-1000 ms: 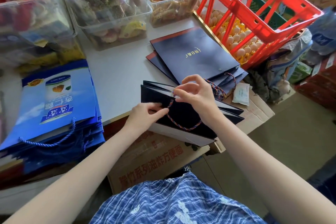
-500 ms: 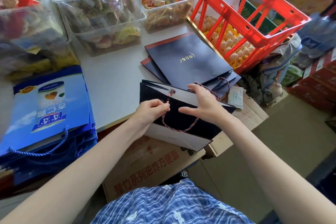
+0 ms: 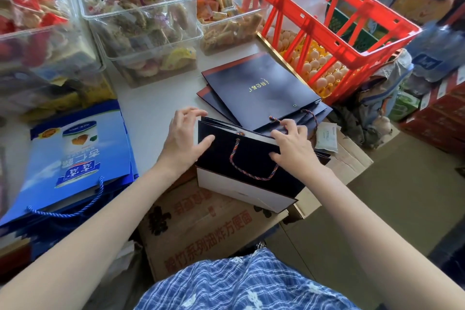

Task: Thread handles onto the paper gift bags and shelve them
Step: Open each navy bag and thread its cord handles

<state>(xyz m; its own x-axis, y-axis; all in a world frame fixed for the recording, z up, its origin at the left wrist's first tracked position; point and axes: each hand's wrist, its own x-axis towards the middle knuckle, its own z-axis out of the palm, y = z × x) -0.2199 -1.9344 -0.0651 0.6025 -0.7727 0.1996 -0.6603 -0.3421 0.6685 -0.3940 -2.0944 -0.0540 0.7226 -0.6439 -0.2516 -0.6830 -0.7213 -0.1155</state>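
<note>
A dark navy paper gift bag (image 3: 251, 156) with a white base stands tilted at the table's front edge. A braided multicolour rope handle (image 3: 251, 175) hangs in a loop across its front face. My left hand (image 3: 182, 139) holds the bag's left edge, thumb on the front and fingers spread behind the top corner. My right hand (image 3: 294, 145) grips the upper right rim, fingers curled over the top and thumb on the front. Behind lies a stack of flat navy bags (image 3: 259, 88), with a loose rope piece (image 3: 310, 116) on its near end.
A pile of blue printed bags (image 3: 75, 158) with blue cords lies at the left. Clear tubs of snacks (image 3: 141, 27) line the back. A red crate (image 3: 327, 20) over trays of eggs (image 3: 319, 65) stands at the right. A cardboard box (image 3: 201, 221) sits under the table edge.
My left hand let go of the rope end and moved to the bag's left edge. My right hand slid right along the rim. The handle now hangs free on the front.
</note>
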